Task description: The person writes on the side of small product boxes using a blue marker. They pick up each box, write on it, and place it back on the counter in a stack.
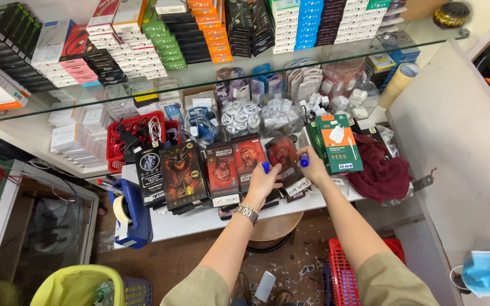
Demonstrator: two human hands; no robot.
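Observation:
My left hand (pixel 262 184), with a metal watch on its wrist, is closed around a small blue object (pixel 265 167), maybe a marker or its cap. My right hand (pixel 315 165) grips another small blue piece (pixel 304 161). Both hands hover over flat dark packs with red artwork (pixel 283 156) that lie in a row on the white counter (pixel 188 221). A green and orange box (pixel 338 144) stands just right of my right hand.
A glass shelf (pixel 228 71) above carries stacked boxes in several colours. A red basket (pixel 134 139) of cables sits at the left, a blue tape dispenser (pixel 131 212) at the counter's front, a dark red cloth (pixel 381 170) at the right. A stool (pixel 273 229) and red crate (pixel 344 272) stand below.

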